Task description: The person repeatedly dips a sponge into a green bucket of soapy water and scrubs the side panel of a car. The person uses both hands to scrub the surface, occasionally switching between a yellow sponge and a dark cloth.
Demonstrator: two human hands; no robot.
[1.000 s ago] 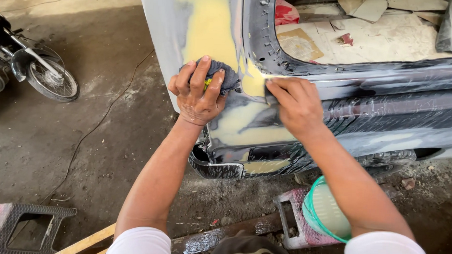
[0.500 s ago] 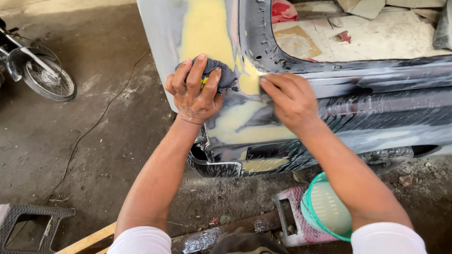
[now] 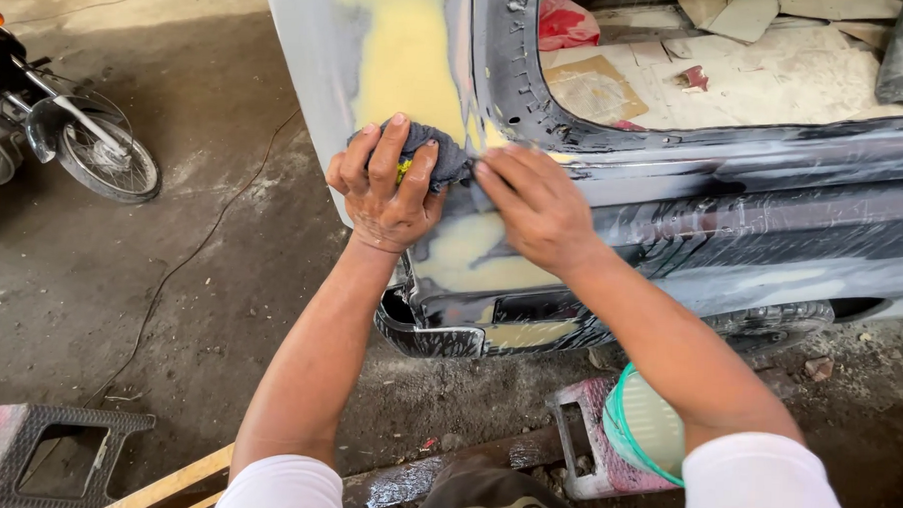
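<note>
— yellow filler (image 3: 408, 62) runs down the corner of the car body (image 3: 732, 234), and both hands sit right at its lower edge. why there?

— that's where the putty meets the dark seam of the opening. the left hand (image 3: 386, 187) presses a grey-blue cloth (image 3: 437, 148) against the panel, fingers (image 3: 385, 152) spread and curled over it, so the wad sits flat on the curve. something small and yellow-green peeks out between those fingers; i can't tell what it is.

— and the right hand (image 3: 533, 209)?

— it lies just beside the cloth, touching its edge, fingers nearly straight and pressed together against the metal. whether it pinches anything thin under the fingertips, i can't tell; nothing clearly shows in it.

— so one hand holds, the other feels?

— seems so to me. the flat hand would read the surface while the padded one rubs.

— what about the stuff lower down?

— a second pale patch (image 3: 471, 255) of filler sits below the hands, above the bent dark bumper piece (image 3: 439, 334). on the concrete floor (image 3: 120, 303), near the person's knees, a pink block (image 3: 595, 439) rests with a green-rimmed tub (image 3: 651, 426) against it, close under the right arm, an easy reach.

— anything else around?

— a motorcycle (image 3: 66, 130) stands well apart at the left, a thin cable (image 3: 202, 245) trails across the floor, and a dark plastic step (image 3: 54, 450) sits at the bottom left corner.
</note>
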